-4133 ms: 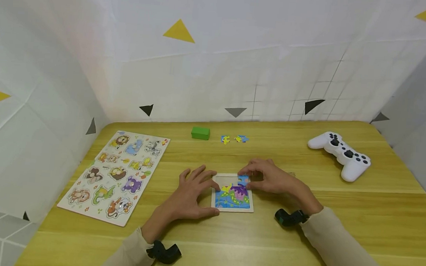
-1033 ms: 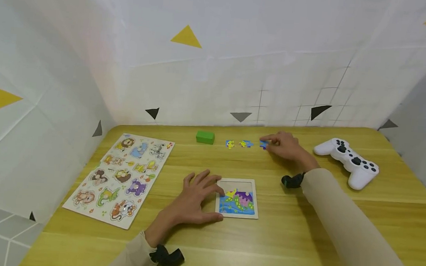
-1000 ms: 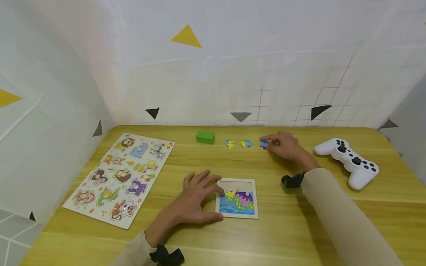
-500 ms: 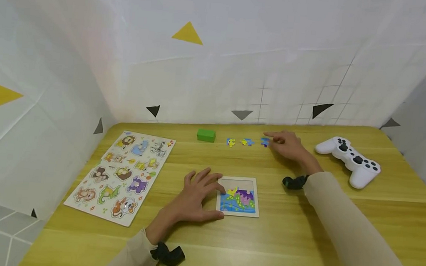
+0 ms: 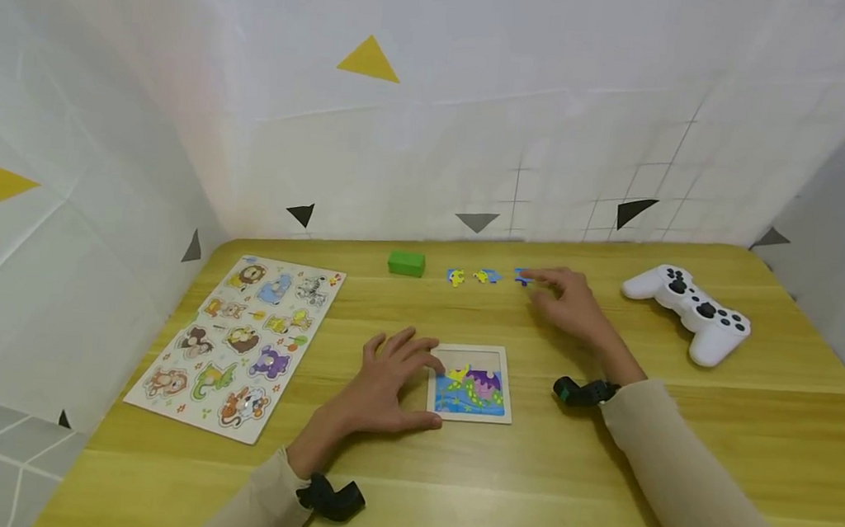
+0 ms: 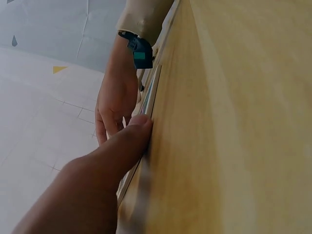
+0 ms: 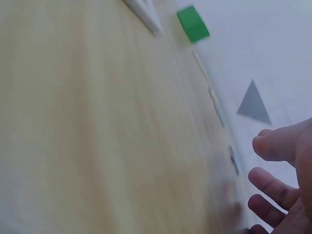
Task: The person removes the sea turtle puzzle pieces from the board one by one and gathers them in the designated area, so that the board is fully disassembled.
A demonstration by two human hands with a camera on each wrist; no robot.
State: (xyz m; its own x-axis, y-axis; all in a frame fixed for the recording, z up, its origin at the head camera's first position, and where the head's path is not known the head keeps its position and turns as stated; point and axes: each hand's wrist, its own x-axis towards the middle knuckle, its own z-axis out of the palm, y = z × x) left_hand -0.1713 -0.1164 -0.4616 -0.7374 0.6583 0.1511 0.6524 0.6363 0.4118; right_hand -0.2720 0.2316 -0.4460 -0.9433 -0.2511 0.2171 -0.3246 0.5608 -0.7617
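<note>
In the head view a small square jigsaw puzzle [image 5: 467, 395] in a pale frame lies on the table, its upper part bare. My left hand [image 5: 390, 389] rests at the frame's left side. Its index finger touches the left edge and its thumb lies at the near left corner. The thumb [image 6: 139, 126] is against the frame's edge in the left wrist view. My right hand [image 5: 568, 304] hovers by a blue and purple puzzle piece [image 5: 522, 275], partly hidden under the fingertips. Thumb and fingers are apart in the right wrist view, holding nothing. Two yellow and blue pieces [image 5: 454, 277] lie to its left.
A green block [image 5: 406, 264] stands at the back, left of the loose pieces. An animal picture board [image 5: 238, 340] lies at the left. A white game controller [image 5: 687, 312] sits at the back right. White sheeting [image 5: 431, 148] rises behind the wooden table [image 5: 493, 501].
My right hand took a blue piece from the frame's upper right to the back row, let go of it, and now draws back slightly with its fingers spread. My left hand stays at the frame.
</note>
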